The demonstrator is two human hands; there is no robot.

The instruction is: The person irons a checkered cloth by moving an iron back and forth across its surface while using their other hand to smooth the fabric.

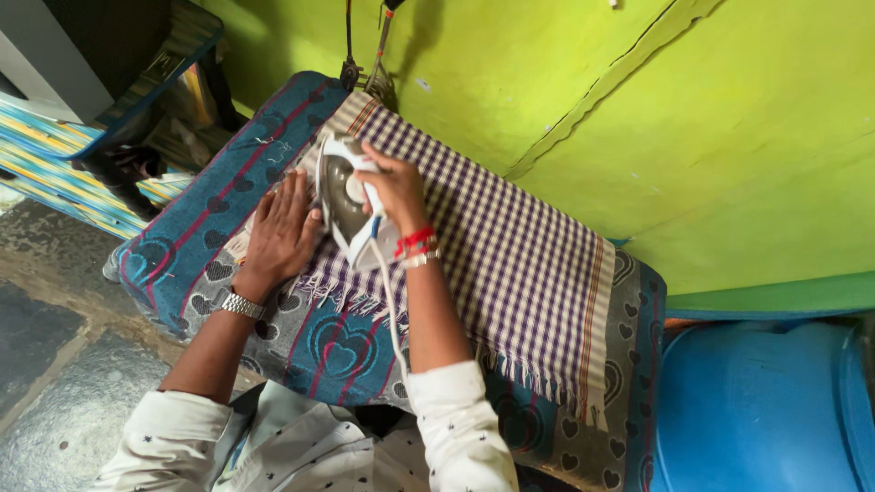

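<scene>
My right hand [394, 187] grips the handle of a white and grey electric iron [343, 200] that rests on a purple and white checked cloth [510, 246] with a fringed edge. A white cord [390, 301] runs from the iron back toward my body. My left hand [281, 232] lies flat with fingers spread on the cloth's near left edge, right beside the iron. A metal watch sits on my left wrist; red threads and a bangle circle the right wrist.
The cloth lies on a table covered by a blue blanket with heart patterns [337, 351]. A green wall [693, 118] stands behind. A blue plastic drum [761, 410] is at the right. Striped fabric and clutter [109, 137] sit at the left above a stone floor [55, 364].
</scene>
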